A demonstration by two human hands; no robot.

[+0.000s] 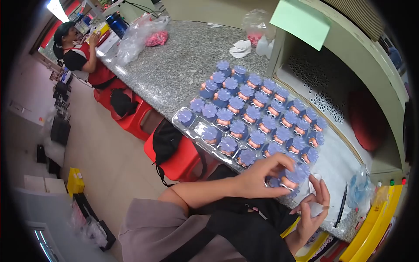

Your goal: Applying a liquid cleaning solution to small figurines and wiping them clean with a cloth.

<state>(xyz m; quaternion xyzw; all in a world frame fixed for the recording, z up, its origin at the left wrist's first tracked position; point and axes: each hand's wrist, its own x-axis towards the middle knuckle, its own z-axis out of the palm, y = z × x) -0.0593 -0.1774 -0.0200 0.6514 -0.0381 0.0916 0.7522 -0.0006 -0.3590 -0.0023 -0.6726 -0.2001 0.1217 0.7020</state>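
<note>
My left hand (258,180) grips a small figurine (293,178) by its sides, between thumb and fingers. The figurine has a translucent purple flower-shaped top over a peach-coloured face with a white band. Close by, my right hand (312,206) holds a small white squeeze bottle (316,209) with a thin needle tip. Beyond both hands, rows of similar purple-topped figurines (252,113) stand in a clear plastic blister tray (209,149). One cell near the tray's left corner holds no figurine.
A black pen-like tool (342,204) lies on white paper (337,177) at the right. Beside it is a blue-tinted plastic bag (358,190). A shelf (327,75) borders the granite worktop (190,49). Crumpled tissue (240,48) lies farther back. Red stools (176,157) and a seated co-worker (85,59) are leftward.
</note>
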